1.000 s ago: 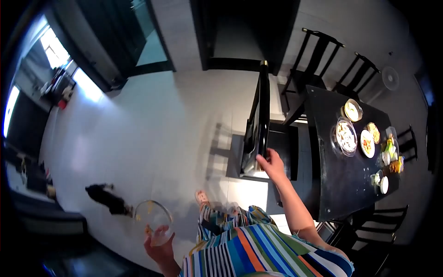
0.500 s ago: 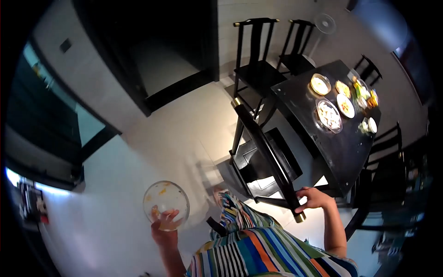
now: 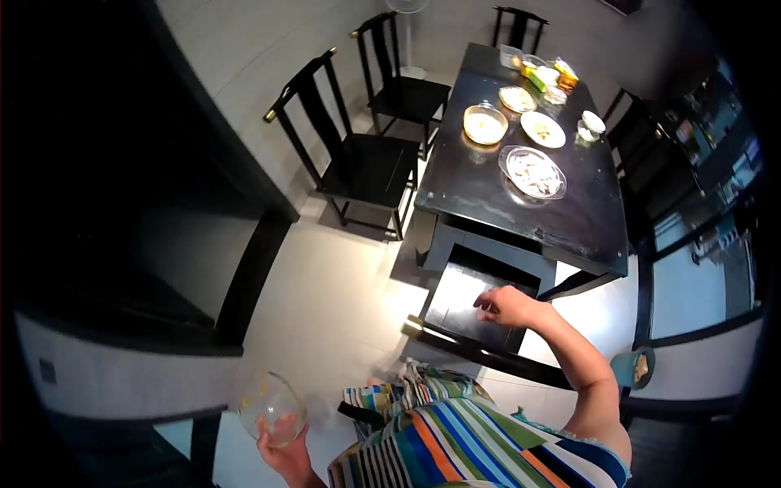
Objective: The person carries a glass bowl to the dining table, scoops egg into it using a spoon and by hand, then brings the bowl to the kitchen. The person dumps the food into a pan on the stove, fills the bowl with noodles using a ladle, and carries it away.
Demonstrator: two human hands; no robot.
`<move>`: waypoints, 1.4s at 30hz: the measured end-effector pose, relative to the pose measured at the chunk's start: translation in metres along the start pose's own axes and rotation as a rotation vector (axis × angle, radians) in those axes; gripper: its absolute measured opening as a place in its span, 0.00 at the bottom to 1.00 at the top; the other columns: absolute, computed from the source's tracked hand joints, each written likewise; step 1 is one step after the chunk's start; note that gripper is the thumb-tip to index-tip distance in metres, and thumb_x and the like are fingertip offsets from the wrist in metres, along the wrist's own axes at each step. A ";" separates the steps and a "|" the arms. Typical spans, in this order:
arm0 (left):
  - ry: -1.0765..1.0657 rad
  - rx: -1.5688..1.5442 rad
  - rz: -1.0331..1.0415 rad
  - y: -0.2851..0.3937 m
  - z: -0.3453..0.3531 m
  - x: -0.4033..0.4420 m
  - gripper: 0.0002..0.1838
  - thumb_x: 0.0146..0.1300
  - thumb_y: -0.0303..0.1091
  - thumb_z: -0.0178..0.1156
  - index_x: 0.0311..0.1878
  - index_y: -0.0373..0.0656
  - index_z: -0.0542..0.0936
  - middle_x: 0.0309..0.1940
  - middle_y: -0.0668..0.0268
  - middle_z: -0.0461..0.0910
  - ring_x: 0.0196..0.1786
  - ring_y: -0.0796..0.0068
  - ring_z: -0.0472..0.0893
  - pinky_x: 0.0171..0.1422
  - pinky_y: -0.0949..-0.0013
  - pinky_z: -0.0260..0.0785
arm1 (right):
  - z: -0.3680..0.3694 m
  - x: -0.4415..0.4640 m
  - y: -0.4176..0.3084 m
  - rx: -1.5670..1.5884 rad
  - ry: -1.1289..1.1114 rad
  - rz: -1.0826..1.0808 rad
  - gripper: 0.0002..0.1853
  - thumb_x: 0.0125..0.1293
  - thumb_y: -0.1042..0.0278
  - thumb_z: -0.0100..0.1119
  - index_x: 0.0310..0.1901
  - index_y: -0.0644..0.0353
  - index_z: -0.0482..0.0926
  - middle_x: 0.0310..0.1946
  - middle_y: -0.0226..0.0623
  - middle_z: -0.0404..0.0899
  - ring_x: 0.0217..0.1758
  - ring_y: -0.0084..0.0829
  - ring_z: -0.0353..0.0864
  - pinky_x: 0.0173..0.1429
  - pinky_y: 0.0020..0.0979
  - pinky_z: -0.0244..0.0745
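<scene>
My left hand (image 3: 286,457) grips a clear glass bowl (image 3: 275,407) at the lower left, its fingers showing through the glass. Yellowish food residue clings to the bowl. Over the black chair (image 3: 468,305) in front of me is my right hand (image 3: 506,307), its fingers loosely bent and apart, with nothing visible in them. This hand is past the chair's top rail; whether it touches the chair I cannot tell. The dark table (image 3: 561,224) stands beyond, bearing a glass dish of pale food (image 3: 533,172), a white oval plate (image 3: 543,130) and a round bowl (image 3: 486,124).
Two black chairs (image 3: 370,167) stand along the left of the table, and another chair (image 3: 518,28) is at its far end. Small bowls (image 3: 592,124) and packaged items (image 3: 541,75) sit farther back. A teal bin (image 3: 633,368) is at the right. A dark doorway lies left.
My right hand has let go of the chair's top rail and is now over its seat. The view has turned towards the table. My left hand still holds the glass bowl.
</scene>
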State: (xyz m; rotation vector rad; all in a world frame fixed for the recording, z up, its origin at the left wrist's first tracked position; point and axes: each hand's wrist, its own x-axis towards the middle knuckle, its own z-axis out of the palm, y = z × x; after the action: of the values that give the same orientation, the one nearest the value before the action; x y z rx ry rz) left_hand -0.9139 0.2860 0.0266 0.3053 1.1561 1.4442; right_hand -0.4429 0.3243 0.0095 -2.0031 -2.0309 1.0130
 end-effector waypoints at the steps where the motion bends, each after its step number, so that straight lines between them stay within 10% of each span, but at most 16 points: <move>1: -0.003 0.003 -0.010 0.007 0.003 0.027 0.27 0.54 0.51 0.49 0.59 0.56 0.64 0.41 0.58 0.76 0.47 0.58 0.75 0.45 0.51 0.68 | 0.001 0.013 0.001 0.001 -0.050 0.024 0.17 0.57 0.59 0.60 0.43 0.62 0.76 0.34 0.43 0.80 0.36 0.40 0.80 0.41 0.35 0.75; 14: -0.526 0.123 -0.331 0.057 0.155 0.332 0.25 0.55 0.44 0.47 0.58 0.55 0.64 0.44 0.53 0.76 0.50 0.52 0.73 0.45 0.47 0.69 | 0.026 0.093 -0.034 0.256 0.236 0.555 0.14 0.57 0.60 0.60 0.39 0.61 0.78 0.32 0.44 0.80 0.38 0.41 0.80 0.43 0.34 0.74; 29: -0.825 0.325 -0.514 -0.025 0.423 0.435 0.24 0.52 0.45 0.49 0.55 0.56 0.70 0.42 0.56 0.78 0.49 0.54 0.76 0.47 0.44 0.69 | -0.016 0.209 0.052 0.709 0.565 0.777 0.10 0.59 0.67 0.59 0.40 0.63 0.78 0.30 0.36 0.81 0.34 0.24 0.78 0.42 0.26 0.73; 42: -1.549 0.576 -1.056 -0.093 0.503 0.391 0.28 0.52 0.43 0.48 0.60 0.55 0.63 0.43 0.57 0.72 0.53 0.47 0.72 0.51 0.45 0.67 | 0.046 0.065 -0.183 0.960 1.735 1.180 0.07 0.60 0.76 0.52 0.40 0.65 0.76 0.28 0.34 0.77 0.30 0.22 0.76 0.36 0.23 0.73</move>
State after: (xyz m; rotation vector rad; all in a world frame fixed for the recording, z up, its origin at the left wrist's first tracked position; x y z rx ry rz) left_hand -0.5835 0.8387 0.0254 0.8326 0.2038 -0.2625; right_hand -0.6295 0.3848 0.0456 -1.8450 0.4771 -0.0873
